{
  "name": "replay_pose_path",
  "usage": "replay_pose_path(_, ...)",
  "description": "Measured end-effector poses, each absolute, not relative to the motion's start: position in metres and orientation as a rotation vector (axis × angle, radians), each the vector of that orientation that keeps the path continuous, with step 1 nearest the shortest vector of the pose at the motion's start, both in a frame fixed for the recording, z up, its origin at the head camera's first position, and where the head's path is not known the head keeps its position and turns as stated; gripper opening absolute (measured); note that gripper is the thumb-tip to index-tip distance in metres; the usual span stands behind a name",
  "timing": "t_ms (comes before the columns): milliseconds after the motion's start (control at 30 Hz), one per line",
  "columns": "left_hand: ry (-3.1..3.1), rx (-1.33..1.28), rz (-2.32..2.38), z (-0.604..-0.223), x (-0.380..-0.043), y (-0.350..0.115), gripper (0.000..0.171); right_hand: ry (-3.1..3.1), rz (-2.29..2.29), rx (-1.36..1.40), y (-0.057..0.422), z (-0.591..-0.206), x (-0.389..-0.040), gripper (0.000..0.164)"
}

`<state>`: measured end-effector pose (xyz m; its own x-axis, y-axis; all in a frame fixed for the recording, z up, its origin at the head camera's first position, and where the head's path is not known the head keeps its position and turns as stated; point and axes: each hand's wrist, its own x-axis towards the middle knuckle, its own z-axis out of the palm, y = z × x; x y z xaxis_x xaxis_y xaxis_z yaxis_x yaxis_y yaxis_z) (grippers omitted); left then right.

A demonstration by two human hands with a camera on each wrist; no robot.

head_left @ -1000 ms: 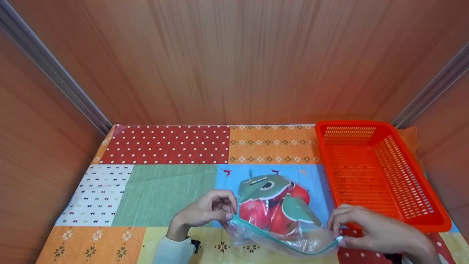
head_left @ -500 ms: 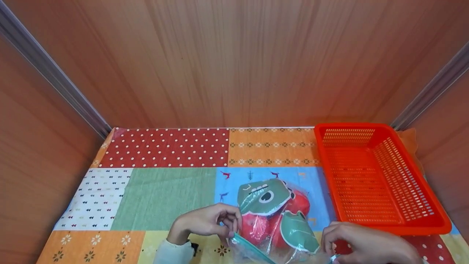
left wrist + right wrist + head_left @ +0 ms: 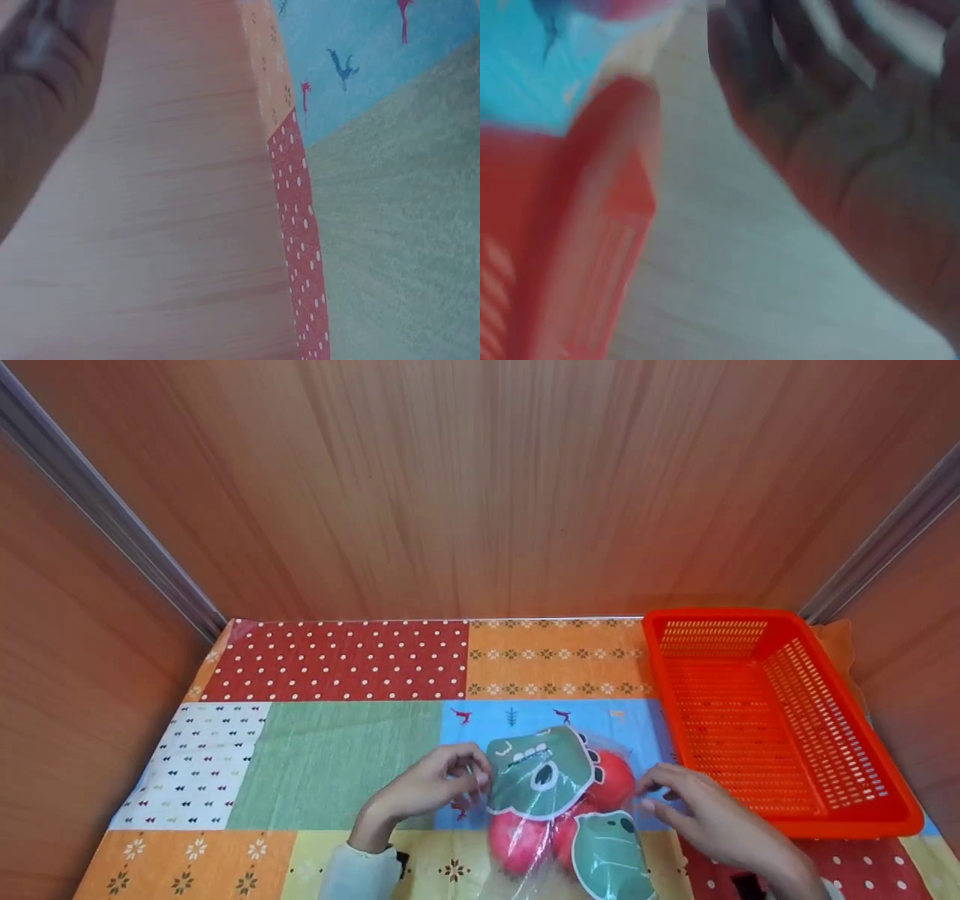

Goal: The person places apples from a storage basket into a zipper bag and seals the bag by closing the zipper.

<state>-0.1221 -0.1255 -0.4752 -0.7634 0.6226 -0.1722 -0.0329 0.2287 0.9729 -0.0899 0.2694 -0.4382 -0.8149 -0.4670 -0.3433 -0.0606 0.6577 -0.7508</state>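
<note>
A clear zip bag [image 3: 525, 877], printed with green cartoon shapes, lies on the patchwork cloth in the head view. Several round red fruits [image 3: 519, 844] show through its plastic; the bag's mouth falls below the frame. At its left side is my left hand [image 3: 429, 786], fingers loosely bent, fingertips right by the plastic. To the right of the bag, my right hand [image 3: 701, 810] has its fingers apart and slightly bent, the tips close to a red fruit. Both wrist views are blurred, showing the left hand [image 3: 56, 82] and the right hand [image 3: 855, 165] with nothing gripped.
An orange-red plastic basket [image 3: 679, 735] with slotted walls stands at the right, just behind my right hand. The patchwork cloth [image 3: 345, 765] covers the table. Wood-grain panels [image 3: 480, 495] rise at the back and on both sides.
Both hands have let go of the bag's zip edge and moved up along its sides, away from me. The bag's mouth has slid down out of the head view.
</note>
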Motion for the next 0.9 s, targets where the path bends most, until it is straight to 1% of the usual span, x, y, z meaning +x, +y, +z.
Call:
replay_pose_path(33,2.039,0.511,1.606,-0.477,-0.124,-0.124,0.017,2.407,-1.057,-0.364,0.263,-0.441,-0.090,0.020)
replay_pose_path(133,2.254,0.423,1.639,-0.482,-0.128,-0.117,0.017,2.556,-1.069,-0.224,0.246,-0.452,-0.091,0.032)
replay_pose_path(200,2.362,0.373,1.611,-0.486,-0.131,-0.113,0.021,2.634,-1.065,-0.157,0.236,-0.460,-0.092,0.043)
replay_pose_path(300,2.448,0.330,1.546,-0.492,-0.135,-0.106,0.030,2.738,-1.055,-0.156,0.228,-0.473,-0.097,0.051)
replay_pose_path(467,2.501,0.317,1.428,-0.502,-0.140,-0.097,0.036,2.885,-1.022,-0.176,0.221,-0.495,-0.106,0.051)
replay_pose_path(600,2.490,0.283,1.348,-0.509,-0.142,-0.091,0.040,2.886,-0.955,-0.074,0.220,-0.505,-0.114,0.049)
replay_pose_path(733,2.467,0.273,1.296,-0.513,-0.144,-0.089,0.036,2.820,-0.940,0.018,0.220,-0.511,-0.122,0.047)
replay_pose_path(900,2.462,0.270,1.281,-0.515,-0.147,-0.091,0.030,2.763,-0.916,0.063,0.222,-0.514,-0.130,0.046)
